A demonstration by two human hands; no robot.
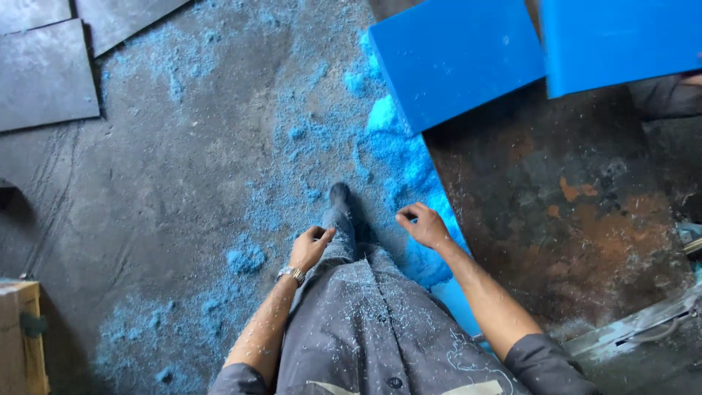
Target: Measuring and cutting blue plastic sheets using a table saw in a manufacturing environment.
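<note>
both hands hung low in front of the body, holding nothing. left hand (310, 246) was loosely curled, fingers bent toward the palm, a metal wristwatch (292, 274) on the wrist, nothing gripped. right hand (423, 225) was also half closed, fingers curled under, empty, hanging just above the edge where the concrete floor (183, 183) met a rusty metal plate (578, 212). between the hands one dark shoe (339, 194) pointed forward, grey trouser leg and grey shirt (365, 329) flecked with pale shavings. blue shavings (398, 150) lay thick along the left edge of the rusty plate, piled highest just below the corner of the nearer blue slab (453, 58), and spread thinner across the floor to the left, with small clumps near the left hand and lower left. the nearer blue slab lay tilted, its lower left edge overhanging the shavings; a second blue slab (621, 40) sat just beside it at upper right, its right end cut off by the frame, where a bit of another person's hand showed at the edge. dark flat sheets (44, 73) lay at top left, well apart from the hands. a wooden box (22, 336) stood at the lower left edge. a metal rail (636, 325) ran along the lower right. open floor lay ahead and to the left of the shoe.
</note>
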